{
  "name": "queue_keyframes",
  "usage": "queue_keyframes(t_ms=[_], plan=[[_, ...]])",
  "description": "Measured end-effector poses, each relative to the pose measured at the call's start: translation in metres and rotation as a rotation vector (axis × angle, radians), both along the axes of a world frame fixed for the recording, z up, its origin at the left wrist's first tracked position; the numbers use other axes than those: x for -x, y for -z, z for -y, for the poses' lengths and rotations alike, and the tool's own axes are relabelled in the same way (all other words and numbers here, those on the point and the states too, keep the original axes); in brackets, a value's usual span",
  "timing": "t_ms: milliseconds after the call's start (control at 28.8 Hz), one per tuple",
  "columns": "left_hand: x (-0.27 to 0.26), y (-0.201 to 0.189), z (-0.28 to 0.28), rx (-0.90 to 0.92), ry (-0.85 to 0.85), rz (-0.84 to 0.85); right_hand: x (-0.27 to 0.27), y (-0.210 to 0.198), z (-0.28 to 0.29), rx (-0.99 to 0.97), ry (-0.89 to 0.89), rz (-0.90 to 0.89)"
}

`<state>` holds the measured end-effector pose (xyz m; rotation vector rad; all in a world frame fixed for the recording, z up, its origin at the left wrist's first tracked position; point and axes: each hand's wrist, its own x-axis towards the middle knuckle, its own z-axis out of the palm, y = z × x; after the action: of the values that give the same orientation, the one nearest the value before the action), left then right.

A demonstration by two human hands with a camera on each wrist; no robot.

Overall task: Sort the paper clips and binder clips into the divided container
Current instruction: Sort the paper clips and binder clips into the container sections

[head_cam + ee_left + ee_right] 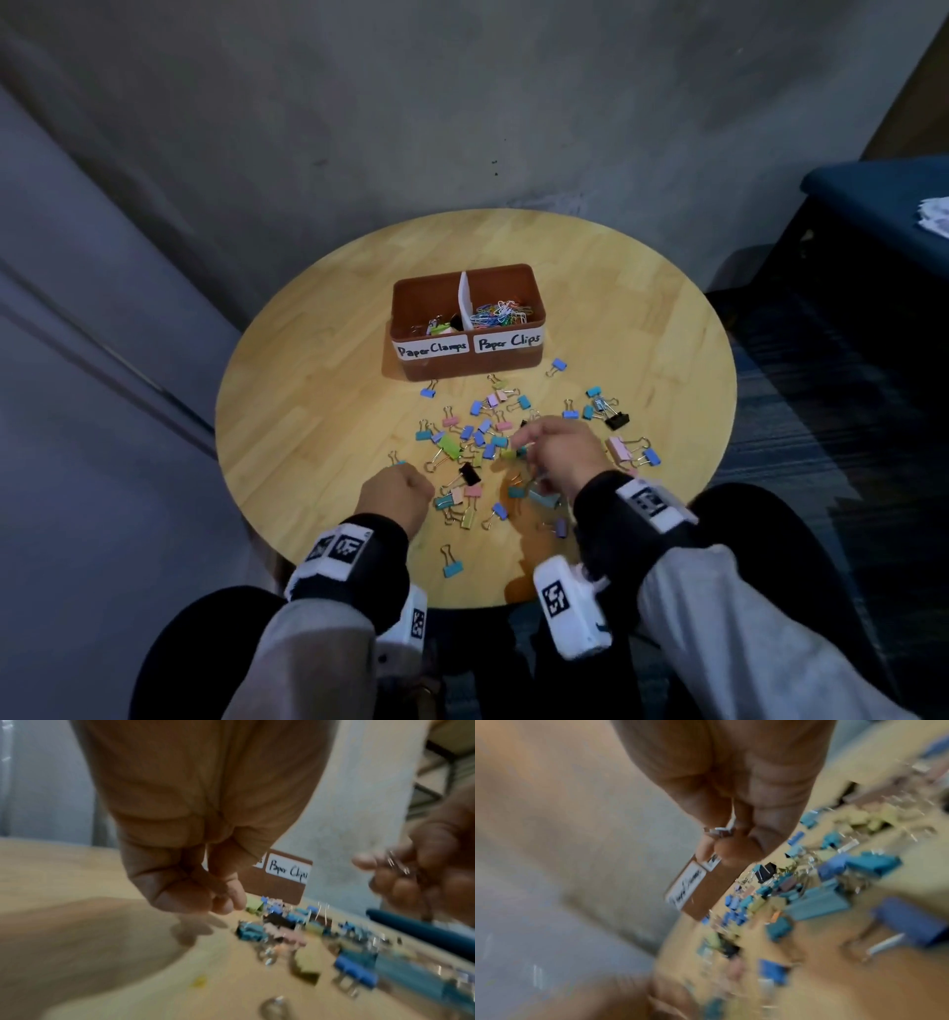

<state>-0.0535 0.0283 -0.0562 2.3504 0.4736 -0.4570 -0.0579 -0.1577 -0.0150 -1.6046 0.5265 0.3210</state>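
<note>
A brown divided container (452, 367) stands at the middle of the round wooden table (308, 385). Its left part, labelled "Paper Clamps", holds a few binder clips (436, 325). The right part, labelled "Paper Clips", holds coloured paper clips (500, 312). Several loose binder clips (482, 442) lie scattered in front of it. My right hand (554, 447) hovers over the pile and pinches a binder clip's wire handle (720, 830) between thumb and fingers; the clip's body is hidden. My left hand (398, 493) sits at the pile's left edge, with curled fingers (223, 902) and nothing seen in them.
A grey wall rises right behind the table. A dark blue seat (873, 195) with white paper (934, 216) on it stands at the far right. Bare wood lies left of the container. One blue clip (453, 568) lies alone near the front edge.
</note>
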Motion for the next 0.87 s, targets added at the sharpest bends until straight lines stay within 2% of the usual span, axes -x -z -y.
queue_keyframes(t_ms=[69, 104, 139, 208, 278, 347, 417, 521, 695, 868], plan=[[0.005, -0.007, -0.004, 0.134, -0.068, -0.081, 0.003, -0.004, 0.015, -0.364, 0.063, -0.133], [0.011, -0.010, -0.003, 0.123, -0.035, -0.106, 0.005, -0.002, 0.019, -0.409, 0.055, -0.161], [0.017, -0.011, -0.001, 0.063, 0.016, -0.113, 0.007, 0.005, 0.021, -0.337, 0.031, -0.158], [0.029, -0.006, 0.002, -0.081, 0.067, -0.066, 0.016, 0.017, 0.016, 0.023, -0.091, -0.074], [0.041, 0.001, 0.005, -0.148, 0.071, -0.036, 0.029, 0.026, 0.010, 0.397, -0.243, 0.021], [0.046, 0.006, 0.005, -0.166, 0.043, -0.041, 0.040, 0.027, 0.011, 0.778, -0.391, 0.032], [0.047, 0.005, 0.005, -0.212, 0.077, -0.070, 0.045, 0.025, 0.016, 1.011, -0.480, -0.002], [0.049, 0.003, 0.009, -0.276, 0.161, -0.135, 0.047, 0.024, 0.015, 1.050, -0.508, -0.065], [0.042, 0.005, 0.020, -0.308, 0.224, -0.066, 0.038, 0.035, 0.011, 1.018, -0.534, -0.087], [0.042, 0.011, 0.019, -0.262, 0.127, -0.011, 0.043, 0.038, 0.009, 0.956, -0.638, -0.054]])
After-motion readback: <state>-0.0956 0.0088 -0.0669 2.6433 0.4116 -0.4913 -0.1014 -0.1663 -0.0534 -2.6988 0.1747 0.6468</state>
